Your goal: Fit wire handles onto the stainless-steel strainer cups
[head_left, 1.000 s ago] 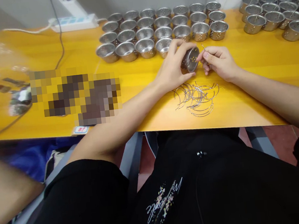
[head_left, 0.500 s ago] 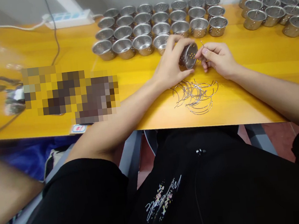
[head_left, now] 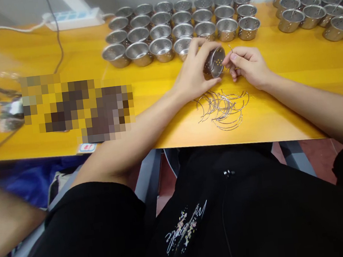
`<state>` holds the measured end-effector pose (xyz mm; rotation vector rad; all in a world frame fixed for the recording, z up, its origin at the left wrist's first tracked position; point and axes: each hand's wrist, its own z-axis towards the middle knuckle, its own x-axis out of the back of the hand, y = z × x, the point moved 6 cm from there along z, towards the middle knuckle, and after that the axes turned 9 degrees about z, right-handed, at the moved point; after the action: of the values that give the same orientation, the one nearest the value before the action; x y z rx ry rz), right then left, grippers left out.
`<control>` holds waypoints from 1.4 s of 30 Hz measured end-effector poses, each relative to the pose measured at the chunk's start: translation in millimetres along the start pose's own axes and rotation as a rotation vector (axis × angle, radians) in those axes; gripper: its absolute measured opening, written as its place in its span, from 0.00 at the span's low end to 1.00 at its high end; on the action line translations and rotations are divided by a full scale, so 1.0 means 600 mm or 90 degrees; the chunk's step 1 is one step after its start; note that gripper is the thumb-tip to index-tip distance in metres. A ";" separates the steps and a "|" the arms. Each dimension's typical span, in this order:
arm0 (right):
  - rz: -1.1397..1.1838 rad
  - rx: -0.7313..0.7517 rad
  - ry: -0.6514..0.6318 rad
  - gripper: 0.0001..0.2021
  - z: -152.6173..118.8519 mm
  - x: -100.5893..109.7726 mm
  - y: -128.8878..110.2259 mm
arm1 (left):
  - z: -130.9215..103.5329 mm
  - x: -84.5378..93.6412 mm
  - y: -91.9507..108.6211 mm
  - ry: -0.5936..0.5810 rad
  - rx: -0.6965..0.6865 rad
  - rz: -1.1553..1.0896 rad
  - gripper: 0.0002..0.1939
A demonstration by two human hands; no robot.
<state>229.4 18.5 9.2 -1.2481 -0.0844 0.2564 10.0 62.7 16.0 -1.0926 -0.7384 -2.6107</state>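
The left hand (head_left: 193, 69) clasps 1 perforated metal cup (head_left: 217, 61) (likely light, stiff, slippery; best held by its sides), and the right hand (head_left: 249, 65) pinches 1 thin wire (head_left: 230, 49).

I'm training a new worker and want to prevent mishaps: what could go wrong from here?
The perforated silver metal cup, tilted in the left hand, might slip and scatter the loose pile of thin curved silver wires nearby.

The thin silver metal wire pinched in the right hand could spring loose.
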 end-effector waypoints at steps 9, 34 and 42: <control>-0.010 -0.003 -0.011 0.36 0.000 -0.002 -0.004 | -0.006 0.000 -0.006 0.027 -0.051 0.013 0.50; -0.091 -0.034 -0.200 0.46 -0.012 -0.035 -0.033 | -0.010 -0.021 0.017 -0.010 -0.098 0.008 0.43; -0.140 -0.049 -0.208 0.45 -0.017 -0.047 -0.058 | -0.009 -0.016 0.027 -0.014 -0.101 0.006 0.42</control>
<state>209.1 -8.0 41.0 -1.2531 -0.5148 0.2652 19.6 46.2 12.1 -1.1656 -0.5355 -2.6923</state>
